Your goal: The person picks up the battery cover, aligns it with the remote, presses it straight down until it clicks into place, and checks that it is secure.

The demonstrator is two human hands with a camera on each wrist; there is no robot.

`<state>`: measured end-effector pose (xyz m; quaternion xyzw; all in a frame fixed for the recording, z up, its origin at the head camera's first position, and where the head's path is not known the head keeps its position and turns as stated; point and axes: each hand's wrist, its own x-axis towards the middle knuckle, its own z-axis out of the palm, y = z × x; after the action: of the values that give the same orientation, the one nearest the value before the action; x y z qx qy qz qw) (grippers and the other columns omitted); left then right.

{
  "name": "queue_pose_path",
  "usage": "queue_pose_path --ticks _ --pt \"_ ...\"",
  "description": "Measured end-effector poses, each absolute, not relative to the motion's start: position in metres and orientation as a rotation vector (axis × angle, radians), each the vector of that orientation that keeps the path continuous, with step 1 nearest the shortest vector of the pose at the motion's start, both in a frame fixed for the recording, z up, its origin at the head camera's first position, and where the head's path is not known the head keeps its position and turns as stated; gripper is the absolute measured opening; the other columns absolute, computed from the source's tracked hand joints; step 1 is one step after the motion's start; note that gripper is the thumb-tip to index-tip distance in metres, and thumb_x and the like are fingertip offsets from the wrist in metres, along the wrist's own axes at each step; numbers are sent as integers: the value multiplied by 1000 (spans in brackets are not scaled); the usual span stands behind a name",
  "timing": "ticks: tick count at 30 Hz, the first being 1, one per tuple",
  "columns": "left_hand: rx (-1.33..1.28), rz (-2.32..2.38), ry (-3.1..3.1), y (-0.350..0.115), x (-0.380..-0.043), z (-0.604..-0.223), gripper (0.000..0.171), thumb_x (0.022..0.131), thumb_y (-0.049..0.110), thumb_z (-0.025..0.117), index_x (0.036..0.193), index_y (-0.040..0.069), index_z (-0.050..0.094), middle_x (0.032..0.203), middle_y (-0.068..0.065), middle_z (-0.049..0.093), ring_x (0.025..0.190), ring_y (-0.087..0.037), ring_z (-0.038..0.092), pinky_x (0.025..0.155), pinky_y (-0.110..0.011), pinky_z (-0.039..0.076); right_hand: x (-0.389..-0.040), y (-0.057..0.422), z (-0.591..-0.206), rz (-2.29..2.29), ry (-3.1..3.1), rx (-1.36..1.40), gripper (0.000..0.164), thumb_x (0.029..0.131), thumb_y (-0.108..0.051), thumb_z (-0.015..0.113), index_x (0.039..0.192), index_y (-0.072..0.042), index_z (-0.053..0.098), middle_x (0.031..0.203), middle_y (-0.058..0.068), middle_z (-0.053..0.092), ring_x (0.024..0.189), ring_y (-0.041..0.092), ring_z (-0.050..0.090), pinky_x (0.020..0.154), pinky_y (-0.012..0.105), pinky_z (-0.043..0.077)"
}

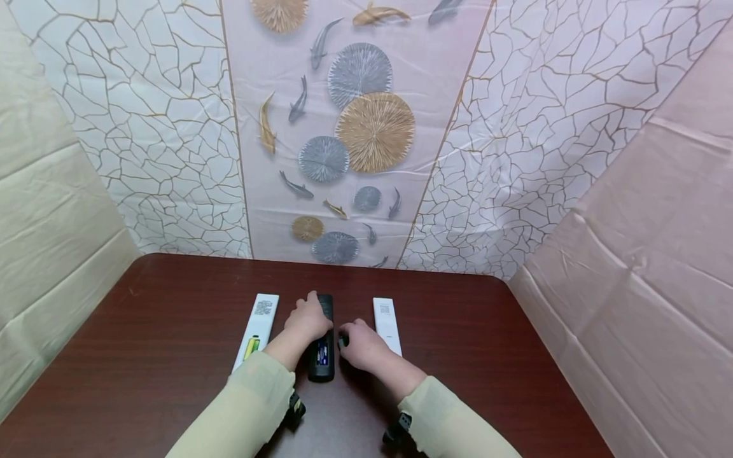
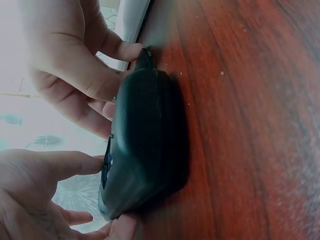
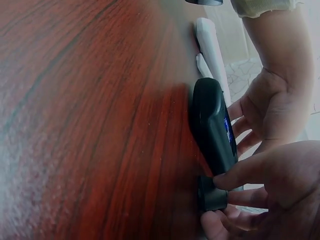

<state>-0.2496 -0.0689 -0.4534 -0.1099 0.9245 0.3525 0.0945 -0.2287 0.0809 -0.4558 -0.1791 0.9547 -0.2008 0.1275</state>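
Note:
A black remote control (image 1: 321, 373) lies back up on the table, its battery bay uncovered and blue-labelled batteries (image 1: 322, 353) showing inside. My left hand (image 1: 307, 319) grips it across the far half, thumb on one side and fingers on the other in the left wrist view. Just right of the remote, my right hand (image 1: 363, 345) pinches a small black cover-like piece (image 3: 213, 194) between thumb and fingers, low over the tabletop. Part of that piece is hidden by the fingers.
To the left lies a white bar-shaped remote (image 1: 260, 321) with a QR code and a yellow-green battery-like patch, partly behind my left forearm. A second white bar (image 1: 386, 321) lies beyond my right hand. The dark red wooden table (image 1: 487, 369) meets patterned cloth walls.

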Motion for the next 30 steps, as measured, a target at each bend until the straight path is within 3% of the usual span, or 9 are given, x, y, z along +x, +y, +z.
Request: queue_pose_path --ticks 9,20,22,27,30 --pt "-332 1127 2694 -70 -251 -455 87 86 27 76 151 -1 26 136 -31 45 118 -46 51 94 -58 46 -229 84 -458 -617 2765 -571 37 90 -6 66 127 -6 65 114 10 57 93 17 57 81 35 50" --pt "-348 1133 2674 -70 -251 -453 82 91 24 70 153 -1 22 136 -30 46 115 -41 55 94 -55 47 -231 88 -459 -667 2781 -577 36 90 0 61 125 -7 67 123 10 62 116 23 58 95 43 50" --pt "-356 1138 2657 -71 -251 -453 79 94 23 65 153 0 20 137 -29 46 111 -39 57 88 -51 50 -231 89 -458 -699 2782 -585 36 89 2 60 122 -7 68 121 9 65 116 23 59 95 43 50" --pt "-372 1276 2573 -72 -255 -456 73 96 15 59 154 1 16 135 -30 45 94 -35 61 60 -41 55 -231 91 -455 -776 2784 -591 30 89 2 58 113 -8 72 110 5 69 102 21 62 87 42 52" --pt "-378 1451 2473 -74 -257 -458 71 95 6 57 154 1 18 137 -30 45 96 -35 62 56 -38 56 -231 92 -452 -817 2782 -548 25 92 -2 59 112 -9 73 105 3 68 94 19 60 83 42 51"
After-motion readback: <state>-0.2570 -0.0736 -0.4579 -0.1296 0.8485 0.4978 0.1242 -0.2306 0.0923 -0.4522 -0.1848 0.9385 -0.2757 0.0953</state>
